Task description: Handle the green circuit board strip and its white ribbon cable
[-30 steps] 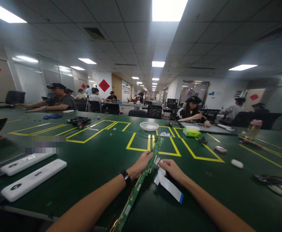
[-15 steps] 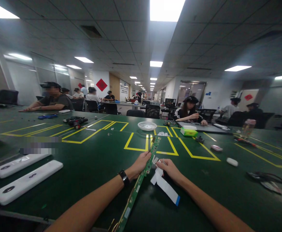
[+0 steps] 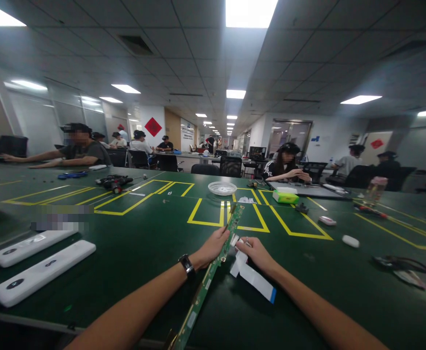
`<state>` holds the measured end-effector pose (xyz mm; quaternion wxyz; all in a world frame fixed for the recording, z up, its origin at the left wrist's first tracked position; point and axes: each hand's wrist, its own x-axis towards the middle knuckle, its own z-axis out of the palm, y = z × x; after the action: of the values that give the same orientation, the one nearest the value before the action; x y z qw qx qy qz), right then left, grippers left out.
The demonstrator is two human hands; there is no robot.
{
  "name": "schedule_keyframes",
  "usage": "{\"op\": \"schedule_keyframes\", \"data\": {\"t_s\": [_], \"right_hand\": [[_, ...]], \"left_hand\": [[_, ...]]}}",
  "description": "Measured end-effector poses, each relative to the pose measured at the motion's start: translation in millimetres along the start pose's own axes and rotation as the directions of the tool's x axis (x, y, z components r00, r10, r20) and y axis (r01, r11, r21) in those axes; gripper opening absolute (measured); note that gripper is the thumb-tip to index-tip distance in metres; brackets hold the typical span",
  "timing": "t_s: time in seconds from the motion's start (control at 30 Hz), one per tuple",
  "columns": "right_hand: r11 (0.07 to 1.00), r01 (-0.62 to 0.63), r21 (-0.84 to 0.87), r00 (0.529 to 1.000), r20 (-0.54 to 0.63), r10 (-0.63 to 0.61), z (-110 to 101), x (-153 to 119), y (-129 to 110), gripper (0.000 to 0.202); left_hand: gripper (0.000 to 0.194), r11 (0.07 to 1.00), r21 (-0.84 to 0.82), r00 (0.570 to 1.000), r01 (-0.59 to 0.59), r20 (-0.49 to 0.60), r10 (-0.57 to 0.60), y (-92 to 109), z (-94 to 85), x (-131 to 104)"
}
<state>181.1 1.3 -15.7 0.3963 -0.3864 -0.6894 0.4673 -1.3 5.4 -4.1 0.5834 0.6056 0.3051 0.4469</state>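
Left grip holds circuit board, right grip pinches ribbon cable beside it; I can't tell if seated. Blue end free.

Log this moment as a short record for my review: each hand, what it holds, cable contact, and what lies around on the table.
Left hand: grips the long green circuit board
Right hand: pinches the white ribbon cable beside the board
Cable contact: too small to tell whether it meets the board
Beyond the hands: round white basket on the green table
Left side: white power strip
Right side: small white oval object
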Motion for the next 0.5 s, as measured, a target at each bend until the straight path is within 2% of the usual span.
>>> {"op": "schedule_keyframes", "data": {"t_s": [0.2, 0.37, 0.5], "right_hand": [[1.0, -0.016, -0.007, 0.999, 0.052, 0.016, -1.8, -2.5, -1.5, 0.045], [0.999, -0.036, 0.013, 0.997, 0.066, 0.036, -3.2, -3.5, 2.1, 0.046], [0.999, 0.002, -0.038, 0.997, 0.074, 0.001, -4.4, -1.2, 3.5, 0.046]], "left_hand": [[0.043, 0.99, 0.139, 0.995, 0.008, 0.093, -0.021, 2.7, -0.2, -4.2], [0.049, 0.998, 0.023, 0.992, 0.051, 0.118, -0.053, -5.0, 3.8, -4.3], [0.051, 1.0, 0.005, 0.995, -0.01, 0.098, 0.009, -10.6, 6.1, -2.1]]}}
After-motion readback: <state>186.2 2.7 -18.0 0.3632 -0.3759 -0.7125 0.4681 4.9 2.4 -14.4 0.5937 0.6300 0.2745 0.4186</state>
